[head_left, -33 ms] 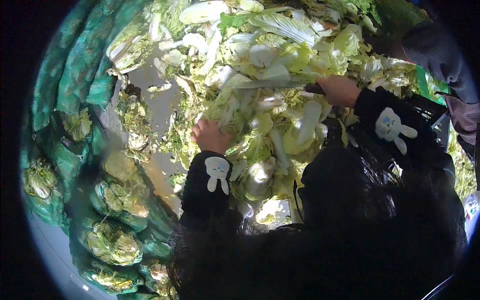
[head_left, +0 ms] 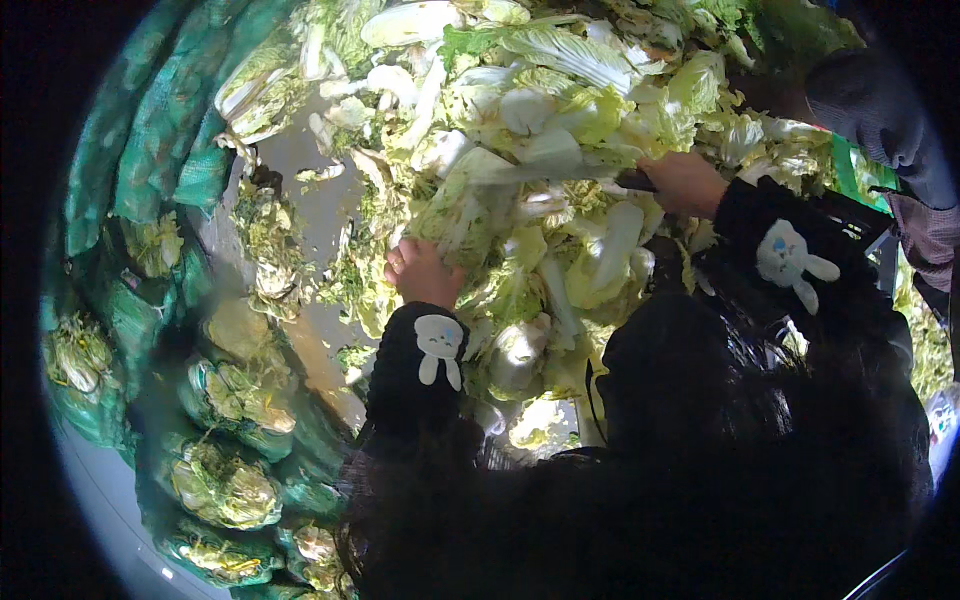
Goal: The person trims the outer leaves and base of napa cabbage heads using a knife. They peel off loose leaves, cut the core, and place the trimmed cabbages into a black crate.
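My right hand (head_left: 688, 184) is closed around the dark handle of a long knife (head_left: 545, 172). Its blade points left, across the upper end of a napa cabbage (head_left: 452, 215); whether it touches the cabbage I cannot tell. With curled fingers, my left hand (head_left: 424, 272) grips the lower left side of that cabbage. Loose pale leaves and a cut white stem piece (head_left: 612, 245) lie right of the cabbage, below the knife. Closer to my body sits a round, white-ended cabbage (head_left: 521, 352).
Cabbages and leaves (head_left: 570, 55) are heaped at the far side. Green mesh sacks (head_left: 150, 130) of cabbages line the left. Scraps (head_left: 272, 255) lie on a grey surface (head_left: 295, 150). Another person's dark sleeve (head_left: 868, 105) and a black crate (head_left: 850, 215) are at the right.
My right hand and the knife have shifted slightly to the right. The left hand remains on the cabbage, almost unmoved.
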Demonstrator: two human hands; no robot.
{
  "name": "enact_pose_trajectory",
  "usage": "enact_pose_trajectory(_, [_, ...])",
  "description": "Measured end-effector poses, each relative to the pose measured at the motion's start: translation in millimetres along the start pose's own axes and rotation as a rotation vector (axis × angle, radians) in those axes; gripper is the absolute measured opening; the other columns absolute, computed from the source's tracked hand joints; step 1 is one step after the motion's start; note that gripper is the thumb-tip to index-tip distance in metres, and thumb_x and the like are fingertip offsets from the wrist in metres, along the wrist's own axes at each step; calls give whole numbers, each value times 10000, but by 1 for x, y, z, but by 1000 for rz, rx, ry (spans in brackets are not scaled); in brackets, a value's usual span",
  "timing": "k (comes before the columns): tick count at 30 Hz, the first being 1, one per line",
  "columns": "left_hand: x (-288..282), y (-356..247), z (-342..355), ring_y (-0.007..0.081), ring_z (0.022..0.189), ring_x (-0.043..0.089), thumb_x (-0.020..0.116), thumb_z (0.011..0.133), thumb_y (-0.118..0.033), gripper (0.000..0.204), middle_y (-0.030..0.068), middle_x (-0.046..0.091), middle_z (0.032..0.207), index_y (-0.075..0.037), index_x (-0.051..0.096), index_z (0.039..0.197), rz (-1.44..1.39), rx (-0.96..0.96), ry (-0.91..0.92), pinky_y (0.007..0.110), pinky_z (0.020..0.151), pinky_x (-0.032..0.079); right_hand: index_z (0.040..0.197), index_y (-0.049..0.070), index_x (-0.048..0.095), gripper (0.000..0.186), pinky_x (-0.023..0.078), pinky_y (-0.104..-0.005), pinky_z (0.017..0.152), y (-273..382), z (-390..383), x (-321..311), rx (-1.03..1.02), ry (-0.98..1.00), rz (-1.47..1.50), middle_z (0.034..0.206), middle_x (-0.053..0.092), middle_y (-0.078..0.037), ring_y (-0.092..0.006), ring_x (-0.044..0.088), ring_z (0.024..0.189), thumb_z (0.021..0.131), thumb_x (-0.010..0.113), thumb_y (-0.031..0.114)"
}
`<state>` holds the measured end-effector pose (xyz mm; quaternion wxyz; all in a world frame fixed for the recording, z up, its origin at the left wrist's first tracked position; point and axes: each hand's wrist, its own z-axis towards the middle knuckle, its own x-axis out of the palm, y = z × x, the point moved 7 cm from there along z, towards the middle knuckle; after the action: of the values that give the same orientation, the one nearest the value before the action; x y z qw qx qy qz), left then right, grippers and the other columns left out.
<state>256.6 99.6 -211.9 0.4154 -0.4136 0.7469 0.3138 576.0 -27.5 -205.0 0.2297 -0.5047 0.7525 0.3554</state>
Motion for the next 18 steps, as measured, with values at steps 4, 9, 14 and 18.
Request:
enact_pose_trajectory(4, [-5, -7, -12, 369, 1047, 369, 691, 580, -326, 478, 126, 398, 1058, -57, 523, 937, -59, -4, -159, 500, 850, 290, 869, 49, 551, 219, 459, -448, 604, 3, -30, -16, -64, 27, -159, 697, 567, -179, -350, 575, 686, 660, 542, 114])
enact_pose_trajectory(9, [-11, -38, -31, 273, 886, 461, 600, 601, -197, 265, 77, 459, 891, -83, 531, 830, 160, 139, -457, 417, 757, 345, 849, 43, 560, 198, 455, -447, 575, 23, -9, -48, -80, -174, -165, 671, 558, -165, -337, 568, 643, 667, 532, 117])
enact_pose_trajectory(14, [-7, -35, -51, 283, 900, 445, 608, 602, -209, 254, 71, 467, 904, -108, 538, 824, -133, 112, -462, 432, 781, 332, 798, 35, 585, 182, 474, -426, 596, 25, 14, -64, -163, -114, -389, 736, 590, -147, -322, 586, 702, 641, 540, 116])
enact_pose_trajectory(18, [-20, 2, -43, 300, 924, 436, 670, 588, -272, 283, 51, 498, 918, -142, 557, 813, -225, -17, -488, 454, 785, 325, 811, 34, 587, 202, 482, -418, 597, 27, 22, -86, -134, -159, -332, 753, 592, -150, -322, 586, 712, 649, 549, 148])
